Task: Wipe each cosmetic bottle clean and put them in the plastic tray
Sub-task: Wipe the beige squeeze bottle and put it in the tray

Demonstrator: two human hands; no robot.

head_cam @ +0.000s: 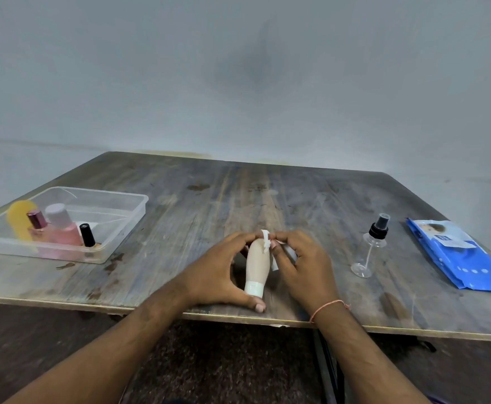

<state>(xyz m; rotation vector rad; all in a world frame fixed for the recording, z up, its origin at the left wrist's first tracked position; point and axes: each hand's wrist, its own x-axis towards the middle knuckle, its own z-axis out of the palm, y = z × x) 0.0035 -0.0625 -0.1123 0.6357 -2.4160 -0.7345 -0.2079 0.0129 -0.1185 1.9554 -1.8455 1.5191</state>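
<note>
The beige squeeze tube [256,265] lies at the near middle of the surface [296,205], its white cap end toward the person and its crimped end pointing away. The left hand [223,272] cups it from the left, thumb braced at the cap and fingertips closed on the far end, apparently to keep it from rolling while it is cleaned. The right hand [299,263] pinches a small white wipe [266,243] against the tube's far end and right side; a strip of the wipe hangs down beside the tube. So both hands are closed, the left on the tube, the right on the wipe, and I judge the wiping of this tube to be under way.

The clear plastic tray [127,211] sits at the far left, well apart from the hands. Four things stand in its near left part: a yellow bottle [20,218], a small bottle with a metallic pink cap [36,220], a pink bottle with a pale cap [62,228] and a black-capped nail polish bottle [87,236]. By that I take them to be finished. A clear spray bottle with a black nozzle [369,249] leans toward the far right, on the right side of the surface, and probably awaits its turn. Farther right a blue pack of wet wipes [459,258] lies flat near the right edge, within reach for fresh wipes.

The surface is dark, worn wood with stains and pale streaks and a thin light edge band. Behind it stands a plain grey wall; below the near edge the floor looks dark and speckled.
</note>
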